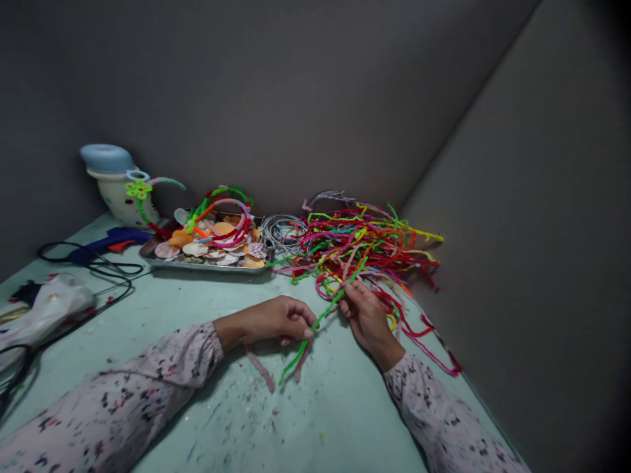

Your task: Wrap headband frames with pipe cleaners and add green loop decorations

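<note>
A bright green pipe cleaner (329, 307) runs slantwise between my two hands above the table. My left hand (283, 320) pinches it near its lower part, and the loose end points down toward me. Higher up, my right hand (363, 314) is closed on the same pipe cleaner with thumb and fingers. A dull pink pipe cleaner (259, 369) shows below my left hand; its middle is hidden there. Just beyond my right hand lies a tangled heap of many-coloured pipe cleaners (365, 240).
A metal tray (211, 266) of seashells and pipe-cleaner rings stands at the back. Left of it are a glue gun (106, 243) with a black cable, a blue-lidded bottle (116, 190) and a plastic bag (54, 302). Grey wire coils (283, 230) lie beside the heap. Walls rise behind and right.
</note>
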Demonstrator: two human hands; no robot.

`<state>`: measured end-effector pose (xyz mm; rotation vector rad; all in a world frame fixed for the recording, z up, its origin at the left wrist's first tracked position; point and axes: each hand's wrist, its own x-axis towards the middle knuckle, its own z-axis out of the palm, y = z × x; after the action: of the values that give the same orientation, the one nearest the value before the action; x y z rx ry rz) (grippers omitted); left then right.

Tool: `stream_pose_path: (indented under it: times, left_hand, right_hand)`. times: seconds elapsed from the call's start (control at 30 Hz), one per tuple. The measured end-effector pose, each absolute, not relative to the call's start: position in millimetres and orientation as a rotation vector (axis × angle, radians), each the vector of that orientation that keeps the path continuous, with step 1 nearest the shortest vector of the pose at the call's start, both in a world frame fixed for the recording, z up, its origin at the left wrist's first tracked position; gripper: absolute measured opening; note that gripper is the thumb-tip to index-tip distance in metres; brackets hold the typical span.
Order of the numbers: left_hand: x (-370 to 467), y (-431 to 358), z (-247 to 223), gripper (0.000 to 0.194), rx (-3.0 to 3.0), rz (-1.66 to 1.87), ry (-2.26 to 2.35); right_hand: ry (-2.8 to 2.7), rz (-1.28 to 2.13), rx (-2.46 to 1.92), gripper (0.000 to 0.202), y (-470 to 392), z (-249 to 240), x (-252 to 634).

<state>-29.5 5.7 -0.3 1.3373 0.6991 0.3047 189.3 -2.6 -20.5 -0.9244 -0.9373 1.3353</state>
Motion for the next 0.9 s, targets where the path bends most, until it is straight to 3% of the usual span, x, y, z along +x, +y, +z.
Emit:
stream_pose_path:
  times: [0.53,0.9]
  left_hand:
    - [-30.7,3.0,4.5,0.023,1.305,0.312,0.623]
    - [-33.5,6.0,2.8,0.023,1.074,0.401,0.623]
  right_hand:
    - [-0.836,1.290,-0.888,0.019,1.7,-18.7,190.3]
    - [-0.750,1.286,-0.876,0.020,3.0,-17.7,191.9]
